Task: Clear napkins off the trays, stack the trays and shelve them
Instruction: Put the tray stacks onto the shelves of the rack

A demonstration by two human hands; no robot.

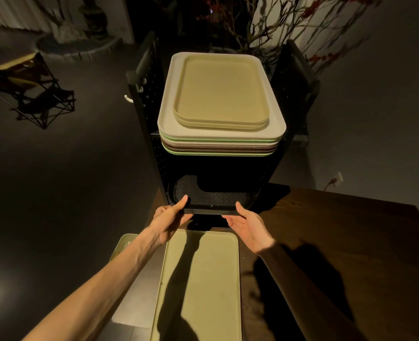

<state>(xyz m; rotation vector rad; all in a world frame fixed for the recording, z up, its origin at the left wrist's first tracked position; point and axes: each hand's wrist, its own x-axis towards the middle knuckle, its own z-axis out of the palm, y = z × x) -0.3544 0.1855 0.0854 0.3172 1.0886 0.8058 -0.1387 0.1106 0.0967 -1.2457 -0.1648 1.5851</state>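
black trays on lower shelf — left hand grips, right hand open.

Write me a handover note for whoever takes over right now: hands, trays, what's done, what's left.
Left hand: grips the near left corner of the black trays on the cart's lower shelf, thumb on top.
Right hand: open, fingers under the near right edge of that stack.
Mixed stack sits on the upper shelf, two olive trays on top.
Done: no napkins on any tray in view.
Left: one green tray lies on the table, a container to its left; seat the black trays, then shelve that tray.
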